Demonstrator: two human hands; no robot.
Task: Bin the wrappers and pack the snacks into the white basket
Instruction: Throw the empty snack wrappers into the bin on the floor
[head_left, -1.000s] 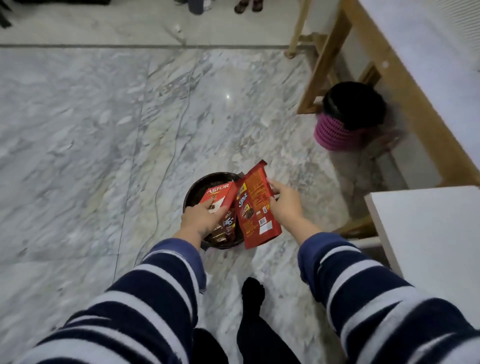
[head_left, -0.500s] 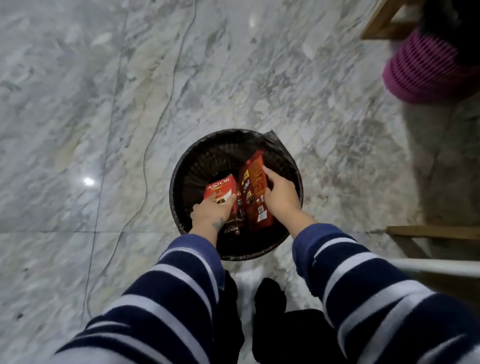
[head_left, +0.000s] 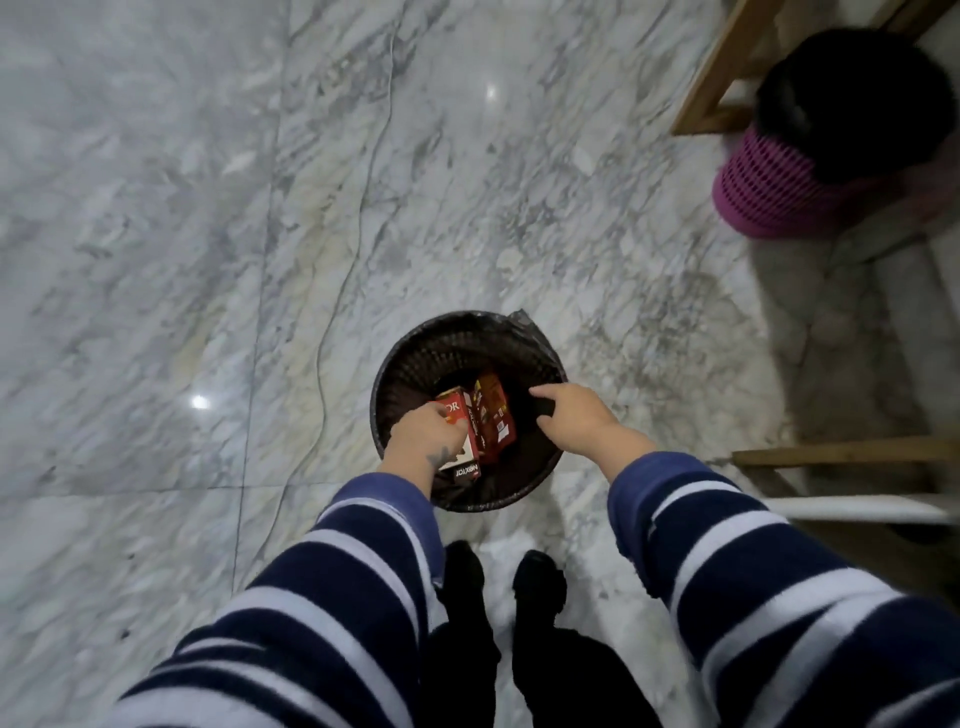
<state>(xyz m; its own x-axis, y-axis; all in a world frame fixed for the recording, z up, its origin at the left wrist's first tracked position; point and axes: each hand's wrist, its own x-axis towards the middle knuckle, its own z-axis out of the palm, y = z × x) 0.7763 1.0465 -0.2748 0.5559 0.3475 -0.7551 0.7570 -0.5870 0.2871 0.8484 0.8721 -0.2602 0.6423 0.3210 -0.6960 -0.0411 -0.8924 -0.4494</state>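
A round dark woven bin (head_left: 390, 372) with a black liner stands on the marble floor just in front of my feet. My left hand (head_left: 423, 439) is over its near left side and grips a red Astor wrapper (head_left: 457, 413), with a dark Nextar wrapper (head_left: 466, 473) under it. A second red wrapper (head_left: 493, 415) lies loose inside the bin, touched by neither hand. My right hand (head_left: 574, 421) hovers over the bin's right side, fingers relaxed and holding nothing. No white basket is in view.
A pink mesh basket (head_left: 763, 200) lined with a black bag stands at the upper right beside a wooden table leg (head_left: 714, 78). More wooden framing and a white board (head_left: 857, 509) are at the right. A thin cable (head_left: 332, 312) runs across the floor left of the bin.
Both hands came down over the bin. My right hand let go of the red wrapper, which now lies inside. My left hand still holds its wrappers.
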